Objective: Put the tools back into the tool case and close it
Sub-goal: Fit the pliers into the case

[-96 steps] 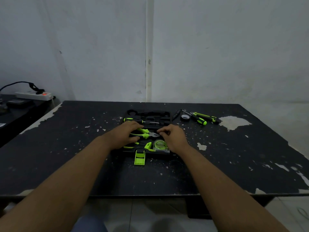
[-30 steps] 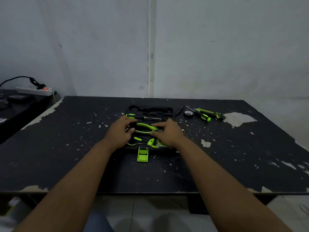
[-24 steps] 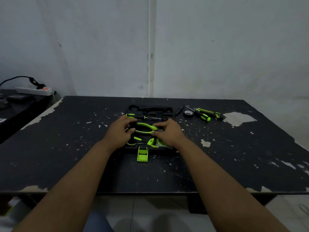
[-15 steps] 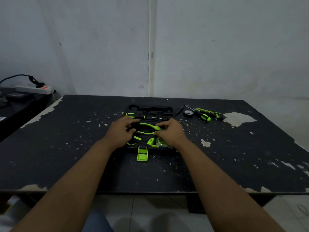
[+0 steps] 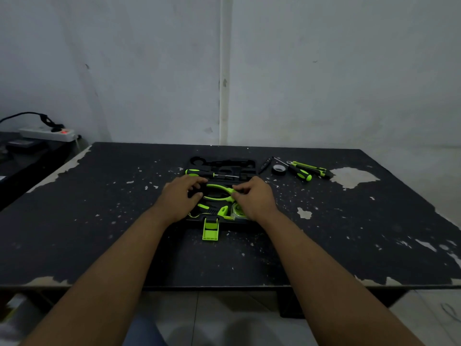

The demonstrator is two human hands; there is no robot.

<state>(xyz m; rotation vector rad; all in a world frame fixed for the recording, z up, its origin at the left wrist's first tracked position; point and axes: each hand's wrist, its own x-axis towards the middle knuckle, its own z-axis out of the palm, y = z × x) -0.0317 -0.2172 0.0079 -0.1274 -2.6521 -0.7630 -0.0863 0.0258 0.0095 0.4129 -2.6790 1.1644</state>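
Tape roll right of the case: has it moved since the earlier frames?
No. The tape roll lies just as near the table's bare patch as before.

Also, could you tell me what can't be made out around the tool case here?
All in the head view:
- The head of the pliers, hidden under the right hand; its grip is unclear.
- Tape measure, partly covered by that hand.
- Left slots of the tool case, under the left hand.
- Screwdrivers beside the tape roll: tips too small to tell.

Bare workroom: chipped tabletop (image 5: pixel 99 233) under the left grip (image 5: pixel 179 197), stained wall (image 5: pixel 149 71) beyond it, power strip (image 5: pixel 46 133) (switch lit red) far left.
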